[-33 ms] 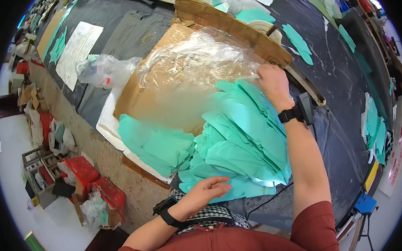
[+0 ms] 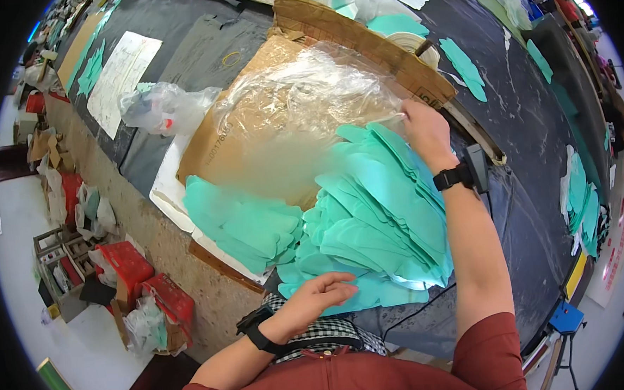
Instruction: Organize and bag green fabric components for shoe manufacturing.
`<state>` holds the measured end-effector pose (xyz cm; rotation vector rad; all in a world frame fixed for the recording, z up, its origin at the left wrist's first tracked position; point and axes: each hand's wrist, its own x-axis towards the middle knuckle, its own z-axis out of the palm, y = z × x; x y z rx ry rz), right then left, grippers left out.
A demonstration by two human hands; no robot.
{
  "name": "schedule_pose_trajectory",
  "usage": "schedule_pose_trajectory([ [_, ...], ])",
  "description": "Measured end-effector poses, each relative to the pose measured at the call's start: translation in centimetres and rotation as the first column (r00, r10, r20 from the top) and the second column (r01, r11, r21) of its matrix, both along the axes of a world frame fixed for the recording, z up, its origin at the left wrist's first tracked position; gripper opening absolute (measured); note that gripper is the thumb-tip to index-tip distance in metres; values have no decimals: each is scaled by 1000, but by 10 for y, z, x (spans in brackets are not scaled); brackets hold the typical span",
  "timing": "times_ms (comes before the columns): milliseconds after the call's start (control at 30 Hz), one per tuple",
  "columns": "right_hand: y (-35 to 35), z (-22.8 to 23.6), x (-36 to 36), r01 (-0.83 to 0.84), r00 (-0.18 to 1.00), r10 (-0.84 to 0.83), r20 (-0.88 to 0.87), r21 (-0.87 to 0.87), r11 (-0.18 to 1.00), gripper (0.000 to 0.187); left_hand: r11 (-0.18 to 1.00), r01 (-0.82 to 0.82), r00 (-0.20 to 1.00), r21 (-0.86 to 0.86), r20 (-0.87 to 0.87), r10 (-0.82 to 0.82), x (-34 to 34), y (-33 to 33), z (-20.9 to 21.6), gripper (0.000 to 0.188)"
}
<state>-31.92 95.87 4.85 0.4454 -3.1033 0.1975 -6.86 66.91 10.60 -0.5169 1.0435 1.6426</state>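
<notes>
Bright, even light under a fisheye bend

Daylight-bright from above, soft shadows only. Glare whitens the clear plastic sheet (image 2: 306, 89) and the far right corner. Straight edges of the dark table (image 2: 533, 113) curve toward the black rim; the centre stays sharp

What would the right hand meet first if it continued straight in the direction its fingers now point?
The right hand points away from the body, at the edge of the clear plastic sheet. Going on, it would probably meet the brown cardboard flap first, though depth is unclear.
</notes>
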Motion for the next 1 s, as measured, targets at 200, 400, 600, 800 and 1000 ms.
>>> schedule_pose_trajectory([
  [200,-10,2,10,254,964,-264,18,-339,906,15,995,-93,995,-27,-46,92,-1,-16,4,42],
  [400,-10,14,23,225,965,-261,-16,-462,858,11,991,-124,992,-43,-39,122,1,-20,1,37],
  [600,-5,20,27,202,978,-205,41,-433,879,13,987,-154,982,-51,-116,147,-3,-16,4,34],
  [800,-2,43,34,212,977,-170,129,-489,846,14,983,-176,966,-47,-202,164,-25,-23,4,30],
  [1000,-6,73,53,228,973,-157,167,-632,741,16,865,-459,797,-200,-522,302,-97,-69,8,28],
])
